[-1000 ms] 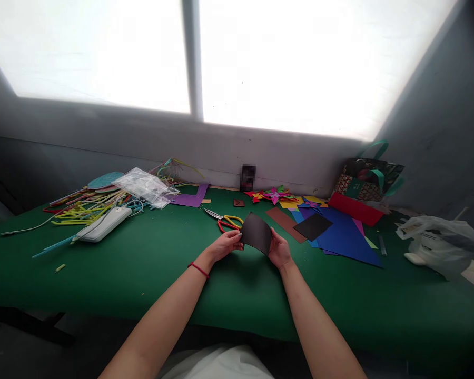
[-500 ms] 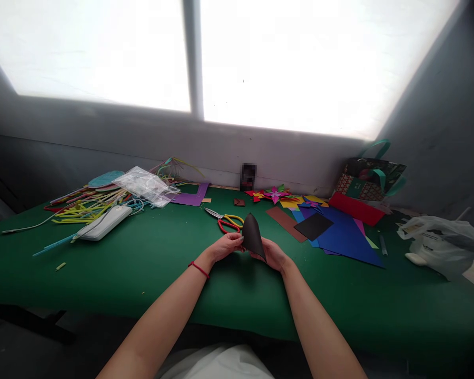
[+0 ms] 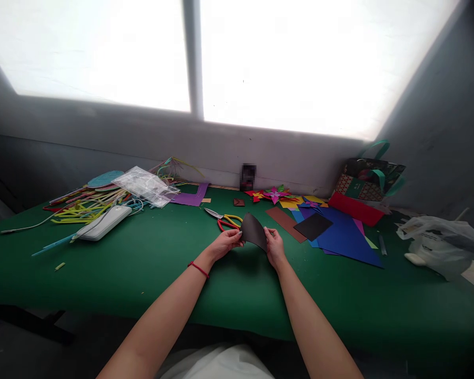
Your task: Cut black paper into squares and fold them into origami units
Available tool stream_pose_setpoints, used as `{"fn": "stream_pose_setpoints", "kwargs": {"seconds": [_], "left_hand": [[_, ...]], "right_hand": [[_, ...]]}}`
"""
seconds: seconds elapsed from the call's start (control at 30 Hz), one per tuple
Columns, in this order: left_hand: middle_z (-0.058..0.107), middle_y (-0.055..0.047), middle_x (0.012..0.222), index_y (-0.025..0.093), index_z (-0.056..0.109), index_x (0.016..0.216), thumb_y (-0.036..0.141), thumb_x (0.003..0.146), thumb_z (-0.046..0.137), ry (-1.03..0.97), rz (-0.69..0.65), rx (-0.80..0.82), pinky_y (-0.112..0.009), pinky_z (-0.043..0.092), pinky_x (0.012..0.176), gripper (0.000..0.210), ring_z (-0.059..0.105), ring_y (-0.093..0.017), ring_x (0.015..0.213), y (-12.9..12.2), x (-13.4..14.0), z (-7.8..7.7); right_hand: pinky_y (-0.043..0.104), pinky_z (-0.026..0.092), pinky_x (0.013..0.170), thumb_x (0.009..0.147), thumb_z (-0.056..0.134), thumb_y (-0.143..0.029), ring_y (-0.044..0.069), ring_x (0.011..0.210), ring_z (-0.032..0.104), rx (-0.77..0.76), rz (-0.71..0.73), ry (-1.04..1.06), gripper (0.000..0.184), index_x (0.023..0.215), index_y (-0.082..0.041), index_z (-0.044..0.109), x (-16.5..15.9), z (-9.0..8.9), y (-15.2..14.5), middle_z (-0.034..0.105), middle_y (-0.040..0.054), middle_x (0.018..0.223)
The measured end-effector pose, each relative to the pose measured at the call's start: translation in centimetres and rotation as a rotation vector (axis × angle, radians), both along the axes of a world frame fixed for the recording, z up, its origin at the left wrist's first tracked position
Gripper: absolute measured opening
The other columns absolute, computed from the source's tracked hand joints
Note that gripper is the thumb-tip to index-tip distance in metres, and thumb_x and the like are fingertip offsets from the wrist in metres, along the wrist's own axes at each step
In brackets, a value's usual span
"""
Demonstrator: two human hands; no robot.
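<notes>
Between my two hands a sheet of black paper (image 3: 253,230) is held above the table, bowed upward in the middle. My left hand (image 3: 228,242) pinches its left edge, thumb on top. My right hand (image 3: 275,247) grips the right edge, with its thumb at the upper right corner. Just behind the left hand lie scissors (image 3: 220,215) with one red and one yellow handle, partly hidden by the paper and fingers. A small folded brown paper piece (image 3: 239,202) rests farther back.
Coloured paper sheets, among them a blue sheet (image 3: 349,237) and another black sheet (image 3: 313,226), lie right, with folded paper flowers (image 3: 275,194) behind. A plastic bag (image 3: 442,242) sits far right. At left are a white power strip (image 3: 105,223) and pipe cleaners (image 3: 79,213) on the green table (image 3: 161,284).
The black paper was curled more steeply and is now spread flatter. My right hand has shifted from beneath or behind the paper to its right edge; my left hand keeps its hold.
</notes>
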State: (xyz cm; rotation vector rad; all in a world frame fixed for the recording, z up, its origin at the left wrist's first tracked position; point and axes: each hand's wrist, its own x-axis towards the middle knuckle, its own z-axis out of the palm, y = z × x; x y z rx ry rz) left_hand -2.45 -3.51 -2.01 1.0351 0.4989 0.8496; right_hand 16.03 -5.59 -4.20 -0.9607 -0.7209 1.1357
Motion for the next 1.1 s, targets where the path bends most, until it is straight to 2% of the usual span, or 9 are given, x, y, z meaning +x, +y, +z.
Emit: {"fn": "stream_pose_setpoints", "kwargs": {"seconds": [0.1, 0.2, 0.27, 0.37, 0.53, 0.63, 0.77, 0.87, 1.1], "left_hand": [[0.059, -0.001, 0.066, 0.011, 0.060, 0.083, 0.033, 0.064, 0.069, -0.061, 0.072, -0.063, -0.020, 0.043, 0.061, 0.030, 0.054, -0.007, 0.056, 0.3, -0.1, -0.1], [0.060, -0.001, 0.069, 0.012, 0.060, 0.082, 0.032, 0.063, 0.070, -0.107, 0.151, -0.088, -0.019, 0.043, 0.061, 0.030, 0.053, -0.006, 0.054, 0.6, -0.1, -0.2], [0.060, -0.002, 0.070, 0.012, 0.060, 0.082, 0.033, 0.063, 0.069, -0.097, 0.148, -0.063, -0.019, 0.043, 0.061, 0.030, 0.054, -0.006, 0.054, 0.7, -0.1, -0.3], [0.061, -0.003, 0.071, 0.010, 0.060, 0.084, 0.035, 0.066, 0.067, -0.014, 0.070, 0.019, -0.021, 0.043, 0.062, 0.032, 0.056, -0.008, 0.056, 0.3, 0.0, -0.3], [0.064, -0.008, 0.077, 0.009, 0.061, 0.080, 0.043, 0.068, 0.062, 0.240, -0.068, 0.179, -0.025, 0.043, 0.063, 0.036, 0.059, -0.013, 0.060, -0.4, 0.2, -0.1], [0.064, -0.008, 0.077, 0.010, 0.061, 0.081, 0.046, 0.068, 0.060, 0.276, -0.057, 0.203, -0.025, 0.042, 0.062, 0.038, 0.059, -0.013, 0.061, -0.5, 0.2, 0.1], [0.065, -0.009, 0.078, 0.010, 0.061, 0.086, 0.047, 0.069, 0.059, 0.308, -0.098, 0.226, -0.025, 0.042, 0.062, 0.041, 0.059, -0.014, 0.061, -0.7, 0.2, 0.4], [0.065, -0.009, 0.077, 0.010, 0.061, 0.087, 0.046, 0.069, 0.059, 0.316, -0.132, 0.241, -0.026, 0.043, 0.063, 0.040, 0.060, -0.014, 0.061, -0.8, 0.2, 0.6], [0.065, -0.009, 0.077, 0.011, 0.059, 0.079, 0.045, 0.069, 0.059, 0.341, -0.178, 0.235, -0.027, 0.043, 0.065, 0.036, 0.060, -0.014, 0.063, -1.1, 0.1, 0.8]], "right_hand": [[0.021, 0.043, 0.041, 0.067, 0.062, -0.040, 0.010, 0.054, 0.053, 0.019, 0.056, -0.050, 0.024, 0.081, -0.020, 0.059, -0.1, 0.3, -0.2, 0.060, 0.0005, 0.076], [0.022, 0.044, 0.042, 0.067, 0.060, -0.037, 0.011, 0.056, 0.054, 0.032, 0.145, -0.145, 0.032, 0.095, -0.020, 0.060, -0.3, 0.5, -0.4, 0.060, 0.0034, 0.091], [0.022, 0.044, 0.043, 0.065, 0.061, -0.033, 0.011, 0.059, 0.056, 0.048, 0.185, -0.226, 0.039, 0.102, -0.021, 0.057, -0.6, 0.6, -0.5, 0.057, 0.0048, 0.102], [0.023, 0.045, 0.041, 0.060, 0.063, -0.027, 0.013, 0.061, 0.057, 0.083, 0.184, -0.347, 0.048, 0.107, -0.021, 0.052, -0.9, 0.4, -0.4, 0.054, 0.0071, 0.109], [0.022, 0.043, 0.036, 0.059, 0.059, -0.026, 0.014, 0.058, 0.055, 0.064, 0.049, -0.380, 0.034, 0.092, -0.019, 0.055, -1.0, -0.1, -0.1, 0.059, 0.0060, 0.095], [0.023, 0.042, 0.037, 0.057, 0.056, -0.023, 0.015, 0.053, 0.054, 0.044, 0.046, -0.398, 0.025, 0.082, -0.019, 0.058, -1.0, -0.1, -0.1, 0.062, 0.0020, 0.076], [0.025, 0.039, 0.037, 0.055, 0.056, -0.022, 0.015, 0.044, 0.050, 0.010, 0.040, -0.401, 0.014, 0.069, -0.018, 0.058, -1.1, -0.2, 0.0, 0.055, -0.0017, 0.054], [0.026, 0.038, 0.039, 0.057, 0.055, -0.026, 0.014, 0.044, 0.049, 0.007, -0.011, -0.394, 0.015, 0.070, -0.018, 0.059, -1.0, -0.3, 0.2, 0.057, -0.0009, 0.056], [0.026, 0.041, 0.055, 0.057, 0.058, -0.026, 0.015, 0.059, 0.053, 0.041, -0.159, -0.400, 0.018, 0.073, -0.018, 0.059, -0.2, -0.7, 0.6, 0.062, 0.0019, 0.071]]}}
